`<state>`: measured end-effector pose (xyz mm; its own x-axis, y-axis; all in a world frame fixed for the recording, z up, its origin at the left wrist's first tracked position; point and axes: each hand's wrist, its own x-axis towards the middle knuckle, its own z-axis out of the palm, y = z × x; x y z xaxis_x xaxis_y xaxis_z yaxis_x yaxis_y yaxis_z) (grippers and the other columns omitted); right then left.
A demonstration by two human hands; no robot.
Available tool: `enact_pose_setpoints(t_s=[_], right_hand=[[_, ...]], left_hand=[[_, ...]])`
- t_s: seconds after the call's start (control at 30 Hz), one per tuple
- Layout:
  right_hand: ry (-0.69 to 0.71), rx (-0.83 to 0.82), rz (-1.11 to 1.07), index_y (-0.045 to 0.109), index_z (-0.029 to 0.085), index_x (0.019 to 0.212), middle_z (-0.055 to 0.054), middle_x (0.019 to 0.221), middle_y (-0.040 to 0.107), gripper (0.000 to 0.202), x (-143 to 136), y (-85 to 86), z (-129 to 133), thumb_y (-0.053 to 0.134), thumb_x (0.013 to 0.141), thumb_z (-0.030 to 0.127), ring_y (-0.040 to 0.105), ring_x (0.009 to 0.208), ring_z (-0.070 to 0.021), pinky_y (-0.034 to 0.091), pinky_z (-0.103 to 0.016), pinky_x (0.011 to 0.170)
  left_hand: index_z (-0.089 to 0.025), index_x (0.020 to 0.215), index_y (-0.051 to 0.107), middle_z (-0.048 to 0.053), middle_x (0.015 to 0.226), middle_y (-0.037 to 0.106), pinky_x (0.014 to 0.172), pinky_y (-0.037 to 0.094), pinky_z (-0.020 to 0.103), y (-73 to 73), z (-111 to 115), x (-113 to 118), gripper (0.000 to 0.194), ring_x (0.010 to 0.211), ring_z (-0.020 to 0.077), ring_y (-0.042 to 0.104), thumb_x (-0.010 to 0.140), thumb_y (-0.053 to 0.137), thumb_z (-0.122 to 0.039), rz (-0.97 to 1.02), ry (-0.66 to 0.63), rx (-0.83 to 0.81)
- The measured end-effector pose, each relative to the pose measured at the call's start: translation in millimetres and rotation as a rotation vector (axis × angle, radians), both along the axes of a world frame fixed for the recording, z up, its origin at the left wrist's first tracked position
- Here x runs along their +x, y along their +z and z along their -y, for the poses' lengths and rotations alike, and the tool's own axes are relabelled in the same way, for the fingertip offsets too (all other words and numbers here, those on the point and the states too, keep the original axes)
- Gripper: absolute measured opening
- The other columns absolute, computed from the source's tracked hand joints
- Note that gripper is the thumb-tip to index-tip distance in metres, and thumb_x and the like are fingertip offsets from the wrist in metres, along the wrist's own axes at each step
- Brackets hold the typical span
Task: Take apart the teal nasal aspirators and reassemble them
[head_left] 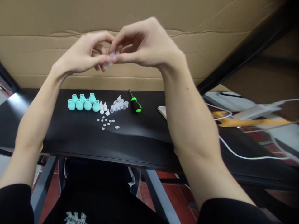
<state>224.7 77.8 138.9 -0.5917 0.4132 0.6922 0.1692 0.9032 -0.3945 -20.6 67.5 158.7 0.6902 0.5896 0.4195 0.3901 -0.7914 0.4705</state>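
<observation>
Both hands are raised above the black table [77, 137], meeting in front of the cardboard. A small translucent piece [111, 57] is pinched between the fingertips of my left hand [91, 53] and my right hand [142, 43]; its exact shape is blurred. Below them on the table stand several turquoise round pots [87, 105] in two rows. Beside these are several white pointed pieces [105, 107] and a cluster of translucent cups [119, 104]. Several tiny clear rings and discs [108, 123] lie scattered nearer the front edge.
A black and green screwdriver [135, 105] lies right of the cups. A phone-like object [162, 110] is partly behind my right forearm. White cables [243, 156] and a yellow-orange item [226, 119] are at the right. Cardboard [46, 18] rises behind the table.
</observation>
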Motion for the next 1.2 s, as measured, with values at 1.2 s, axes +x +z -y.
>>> enact_pose_setpoints(t_s=[1.2], right_hand=[[-0.151, 0.057, 0.279, 0.077, 0.022, 0.115, -0.009, 0.107, 0.081, 0.029, 36, -159.4, 91, 0.051, 0.115, 0.035, 0.078, 0.096, -0.0224, 0.064, -0.037, 0.088]], left_hand=[[-0.022, 0.110, 0.067, 0.001, 0.084, 0.076, 0.070, 0.064, 0.030, -160.2, 75, -28, 0.011, 0.071, 0.0151, 0.074, 0.102, 0.068, -0.029, 0.268, -0.029, 0.074]])
